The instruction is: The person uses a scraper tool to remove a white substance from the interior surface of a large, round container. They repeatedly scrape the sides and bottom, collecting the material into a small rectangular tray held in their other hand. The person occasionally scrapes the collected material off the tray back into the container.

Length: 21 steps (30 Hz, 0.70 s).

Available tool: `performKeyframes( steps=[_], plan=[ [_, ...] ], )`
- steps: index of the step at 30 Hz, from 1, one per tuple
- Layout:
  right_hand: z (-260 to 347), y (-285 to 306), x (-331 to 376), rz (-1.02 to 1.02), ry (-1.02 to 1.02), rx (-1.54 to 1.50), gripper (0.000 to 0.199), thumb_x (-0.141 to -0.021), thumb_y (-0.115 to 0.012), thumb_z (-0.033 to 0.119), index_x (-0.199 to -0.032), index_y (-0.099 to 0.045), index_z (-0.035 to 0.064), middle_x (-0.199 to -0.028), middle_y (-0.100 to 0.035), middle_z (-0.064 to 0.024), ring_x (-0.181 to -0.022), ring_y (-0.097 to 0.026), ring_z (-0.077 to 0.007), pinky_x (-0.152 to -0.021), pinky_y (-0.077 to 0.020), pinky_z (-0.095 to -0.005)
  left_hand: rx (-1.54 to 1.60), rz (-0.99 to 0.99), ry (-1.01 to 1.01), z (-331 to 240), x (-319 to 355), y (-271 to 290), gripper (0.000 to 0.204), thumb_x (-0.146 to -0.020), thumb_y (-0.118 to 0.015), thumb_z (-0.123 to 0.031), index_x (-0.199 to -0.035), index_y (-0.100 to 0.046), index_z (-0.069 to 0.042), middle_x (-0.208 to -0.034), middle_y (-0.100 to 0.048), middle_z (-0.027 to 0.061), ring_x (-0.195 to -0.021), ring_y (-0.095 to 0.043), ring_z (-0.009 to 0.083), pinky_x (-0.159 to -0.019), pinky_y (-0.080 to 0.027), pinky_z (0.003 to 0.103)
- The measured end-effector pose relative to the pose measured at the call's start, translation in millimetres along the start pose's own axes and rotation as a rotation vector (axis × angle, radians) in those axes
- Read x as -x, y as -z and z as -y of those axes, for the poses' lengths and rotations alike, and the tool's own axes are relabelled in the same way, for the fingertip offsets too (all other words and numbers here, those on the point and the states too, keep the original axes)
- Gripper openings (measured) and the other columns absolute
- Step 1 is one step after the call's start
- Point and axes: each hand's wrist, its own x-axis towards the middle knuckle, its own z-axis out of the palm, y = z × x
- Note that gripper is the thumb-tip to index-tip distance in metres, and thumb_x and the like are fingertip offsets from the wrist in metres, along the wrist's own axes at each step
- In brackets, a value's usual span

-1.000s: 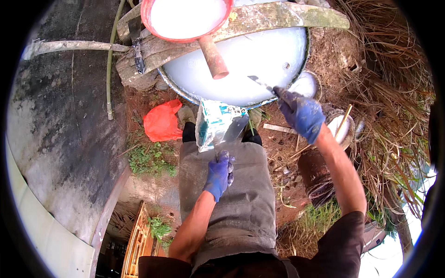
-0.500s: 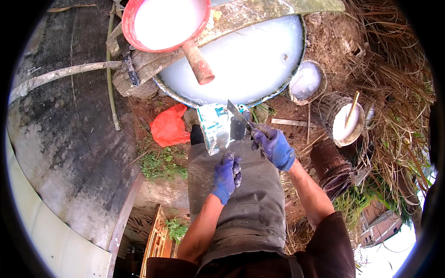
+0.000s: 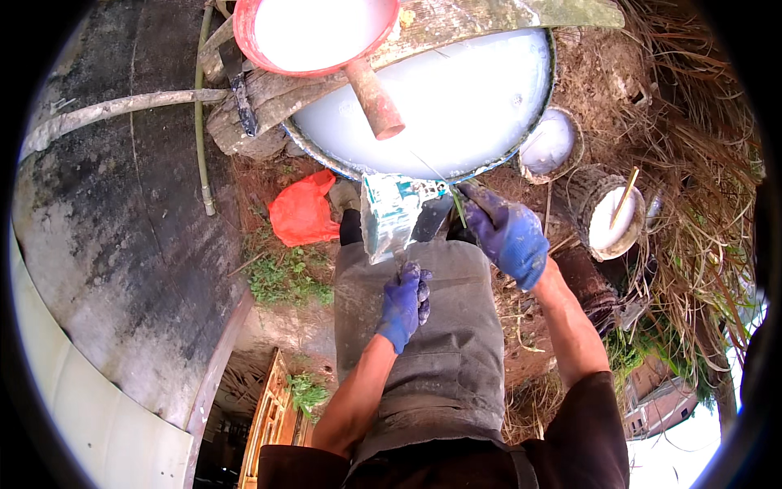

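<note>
My left hand, in a blue-purple glove smeared white, is closed around the lower end of a white-coated, teal-streaked flat piece. That piece stands up over my lap, close to the rim of a round vat full of white liquid. My right hand, gloved alike, grips a scraper. Its blade shows nearly edge-on as a thin line above the piece's upper right corner, and the fingers hide its handle. A dark flat face lies between the piece and my right hand.
A wooden plank spans the vat and carries a red dipper of white liquid. A dark-handled tool lies on the plank's left end. Two buckets stand right, one with a stick. A red plastic bag lies left.
My right hand has moved right and slightly up, drawing the scraper away from the piece and turning its blade edge-on. My left hand keeps its hold. The whole view has shifted slightly.
</note>
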Motion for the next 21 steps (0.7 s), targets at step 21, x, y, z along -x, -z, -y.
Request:
performKeyframes(
  steps=[21],
  plan=[
    [2.1, 33.3, 27.4, 0.199, -0.014, 0.295, 0.036, -0.093, -0.059, 0.025, -0.126, -0.064, 0.0120, -0.090, -0.069, -0.0166, -0.081, -0.068, -0.0368, -0.070, -0.0550, -0.0476, -0.129, 0.033, -0.063, -14.9, -2.1, 35.7, 0.036, -0.098, -0.060, -0.043, -0.094, -0.064, -0.007, -0.054, -0.043, -0.0041, -0.037, -0.034, 0.0086, -0.033, -0.026, 0.029]
  ],
)
